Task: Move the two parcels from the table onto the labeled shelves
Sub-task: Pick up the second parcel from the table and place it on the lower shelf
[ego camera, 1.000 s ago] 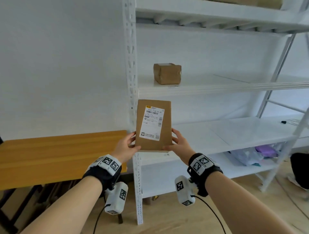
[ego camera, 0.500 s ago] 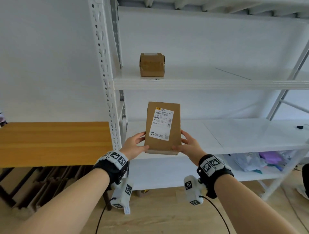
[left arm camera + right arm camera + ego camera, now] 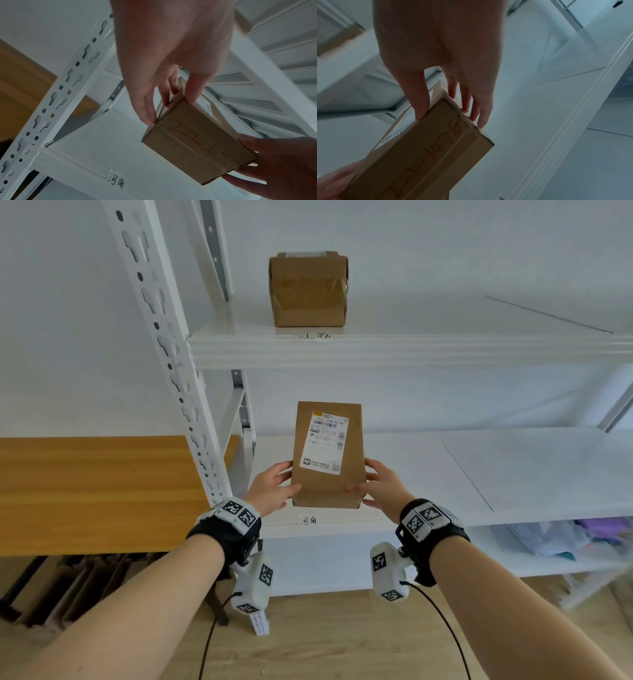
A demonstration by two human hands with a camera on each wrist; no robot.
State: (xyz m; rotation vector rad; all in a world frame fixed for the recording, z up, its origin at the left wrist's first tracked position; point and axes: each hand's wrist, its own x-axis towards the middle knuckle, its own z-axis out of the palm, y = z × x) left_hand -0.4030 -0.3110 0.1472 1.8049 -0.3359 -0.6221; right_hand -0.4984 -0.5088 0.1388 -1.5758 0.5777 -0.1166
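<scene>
Both hands, left hand (image 3: 274,487) and right hand (image 3: 380,486), grip the flat parcel (image 3: 327,455), now carried nearer above the middle shelf's front edge (image 3: 428,523); placement looks imminent, with the taped box (image 3: 308,289) already shelved above.

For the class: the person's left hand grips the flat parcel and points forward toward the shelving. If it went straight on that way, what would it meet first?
Probably the middle shelf: the left hand holds the flat parcel just over its front edge, beside the upright post. Depth is unclear.

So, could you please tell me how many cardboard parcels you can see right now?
2. One small box sits on the upper shelf. The flat parcel is held by the left hand and right hand above the lower shelf.
</scene>
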